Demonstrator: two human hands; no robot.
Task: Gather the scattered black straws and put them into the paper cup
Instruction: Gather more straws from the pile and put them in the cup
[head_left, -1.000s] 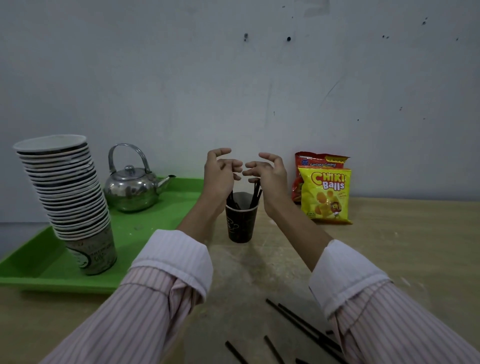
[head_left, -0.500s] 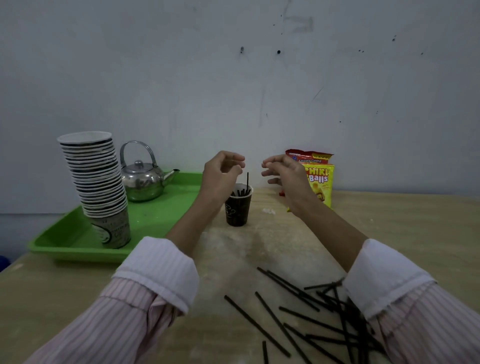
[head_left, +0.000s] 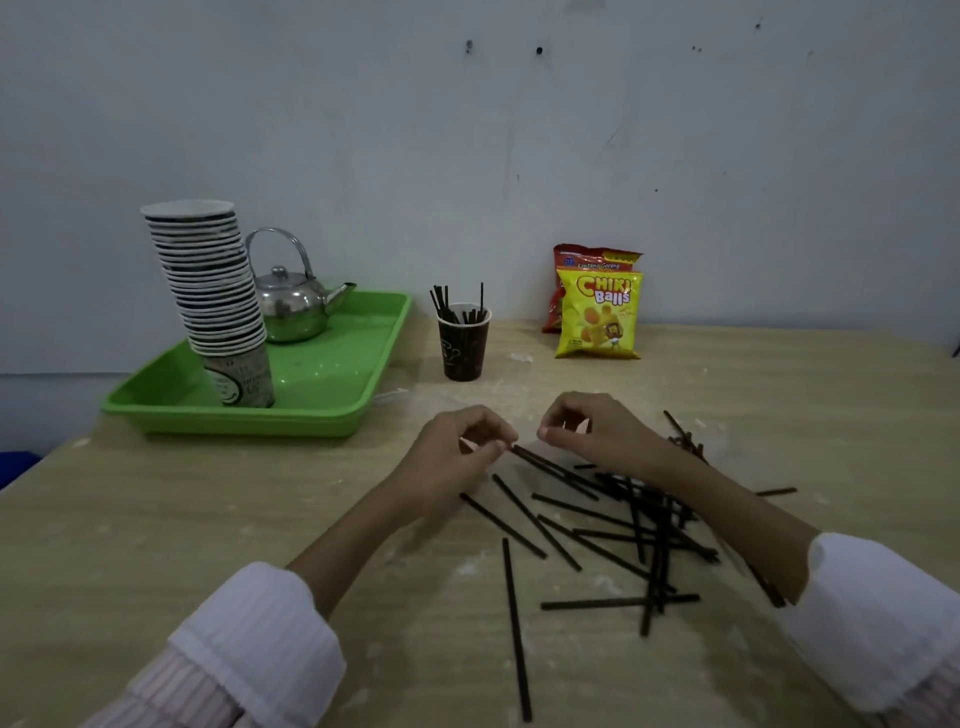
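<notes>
left hand (head_left: 457, 452) is pinched at the tip of a straw (head_left: 553, 470) running off rightward; right hand (head_left: 597, 431) curled, maybe empty, can't tell

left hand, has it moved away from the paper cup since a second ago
Yes. The left hand was up beside the paper cup; now it is down at the near end of the scattered black straws, well short of the cup.

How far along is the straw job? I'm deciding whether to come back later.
Partly done. Some straws already stand in the paper cup. Both hands are down at the pile: the left hand seems to pinch the end of one straw, and the right hand is curled above the others, though whether it grips one is unclear. Many loose straws are left on the table.
</notes>
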